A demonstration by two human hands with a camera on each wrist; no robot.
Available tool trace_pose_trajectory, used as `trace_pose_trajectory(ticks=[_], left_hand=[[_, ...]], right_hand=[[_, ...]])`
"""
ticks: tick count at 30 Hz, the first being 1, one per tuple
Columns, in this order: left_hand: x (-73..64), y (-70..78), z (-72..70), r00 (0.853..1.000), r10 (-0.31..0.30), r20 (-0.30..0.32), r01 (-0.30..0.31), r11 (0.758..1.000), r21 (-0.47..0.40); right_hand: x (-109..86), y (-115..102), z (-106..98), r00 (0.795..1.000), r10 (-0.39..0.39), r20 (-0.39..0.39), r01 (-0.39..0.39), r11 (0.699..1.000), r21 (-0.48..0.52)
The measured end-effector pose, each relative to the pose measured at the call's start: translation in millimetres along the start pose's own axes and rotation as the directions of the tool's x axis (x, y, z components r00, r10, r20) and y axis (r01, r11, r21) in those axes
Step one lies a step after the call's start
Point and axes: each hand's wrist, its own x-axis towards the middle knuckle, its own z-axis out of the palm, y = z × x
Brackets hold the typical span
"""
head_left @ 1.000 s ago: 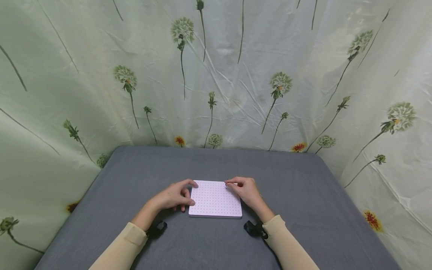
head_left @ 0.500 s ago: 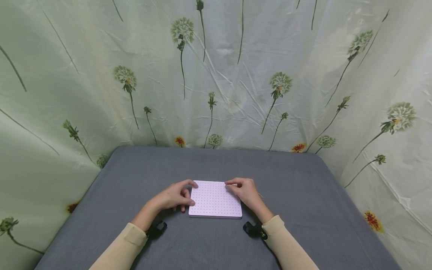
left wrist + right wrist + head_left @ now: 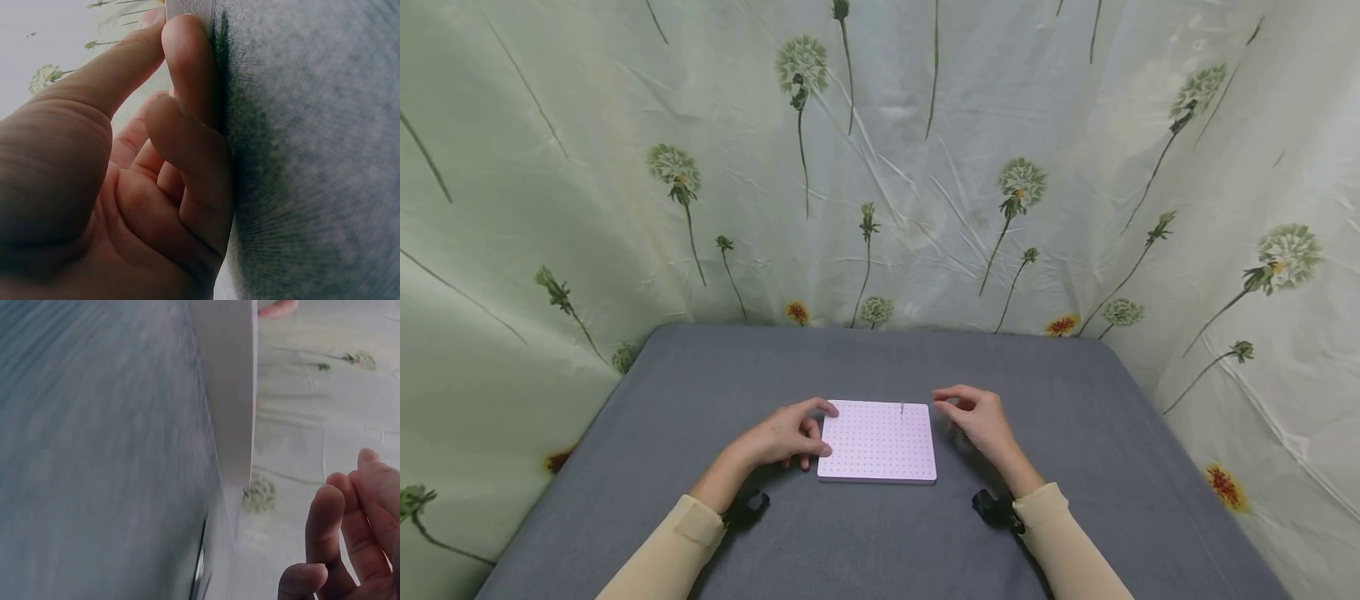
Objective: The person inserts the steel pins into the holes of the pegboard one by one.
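A pale pink pegboard (image 3: pixel 877 450) with rows of small dots lies flat on the grey cloth. My left hand (image 3: pixel 786 435) holds its left side, thumb and index fingertip on the top face. In the left wrist view, another fingertip (image 3: pixel 184 37) sits against the board's side wall. One thin pin (image 3: pixel 902 409) stands near the far edge of the board, towards the right. My right hand (image 3: pixel 981 421) is just off the board's right edge, fingers loosely bent, nothing visible between them. Beneath it, a slim shiny metal piece (image 3: pixel 200 569) lies on the cloth in the right wrist view.
The grey cloth-covered table (image 3: pixel 880 542) spreads out around the board. A pale curtain (image 3: pixel 737 167) printed with dandelions hangs behind it and along both sides. Black straps with small cameras sit at both wrists, close over the cloth.
My right hand has left the board's far right part and moved right, beyond its edge. The thin pin now shows standing where the fingertips were. The left hand stays in place.
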Motion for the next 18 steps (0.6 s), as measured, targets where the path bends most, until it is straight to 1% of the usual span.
trace_pose_trajectory(ticks=[6, 11, 16, 18], left_hand=[[-0.4, -1.9, -0.5, 0.999, 0.031, 0.008, -0.031, 0.999, 0.007], [-0.5, -2.2, -0.7, 0.999, 0.032, 0.012, -0.032, 0.999, -0.007], [-0.8, -1.3, -0.7, 0.999, 0.033, 0.011, -0.033, 0.999, -0.007], [-0.9, -0.9, -0.5, 0.999, 0.037, 0.011, -0.037, 0.999, -0.006]], right_hand=[[-7.4, 9, -25, 0.999, -0.023, -0.031, 0.024, 0.999, 0.024], [-13.8, 22, -42, 0.998, -0.027, -0.058, 0.028, 0.999, 0.02], [-18.6, 36, -52, 0.997, -0.029, -0.078, 0.027, 0.999, -0.016], [-20.0, 41, -54, 0.997, -0.019, -0.081, 0.016, 0.999, -0.036]])
